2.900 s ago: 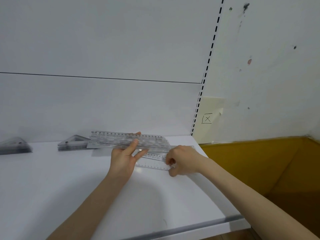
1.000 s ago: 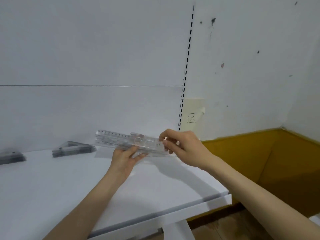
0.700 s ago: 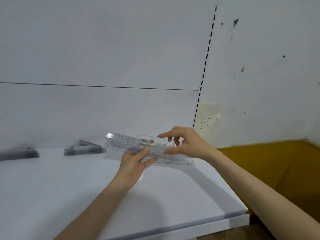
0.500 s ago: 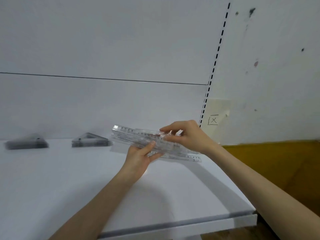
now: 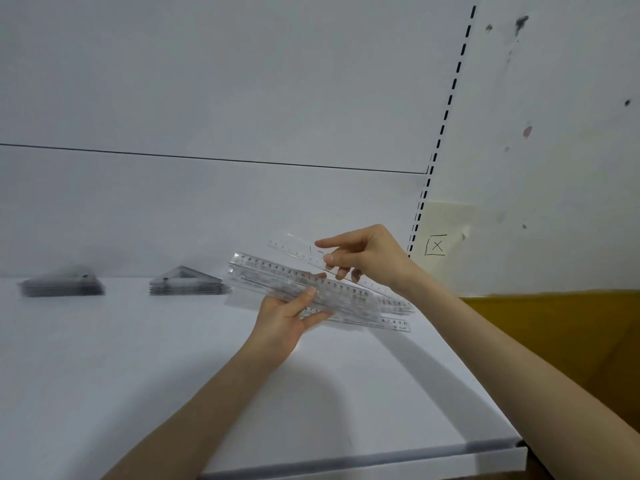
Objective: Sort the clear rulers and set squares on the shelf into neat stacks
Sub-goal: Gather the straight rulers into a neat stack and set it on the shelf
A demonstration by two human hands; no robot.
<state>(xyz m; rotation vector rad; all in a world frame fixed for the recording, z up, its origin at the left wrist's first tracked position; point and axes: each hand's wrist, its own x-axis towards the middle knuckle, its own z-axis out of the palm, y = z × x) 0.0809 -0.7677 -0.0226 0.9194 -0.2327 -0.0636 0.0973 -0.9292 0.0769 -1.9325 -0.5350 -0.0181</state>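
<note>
Left hand point(image 5: 282, 323): grips the ruler bundle point(image 5: 301, 282), thumb on top, raised over the shelf point(image 5: 138, 375) so more can be added.
Right hand point(image 5: 372, 258): pinches a single ruler point(image 5: 294, 249) just above the bundle, apparently to add it.
Loose rulers point(image 5: 394, 323): lie on the shelf beneath, not yet collected.
Set square stacks point(image 5: 188, 284) point(image 5: 62, 284): two, well apart, at left.

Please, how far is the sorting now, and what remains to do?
Looks done: the set squares, in a left stack and a second stack on the shelf. In hand: the left hand holds a ruler bundle; the right hand pinches a single ruler. Left: loose rulers under them, and setting the bundle down.
</note>
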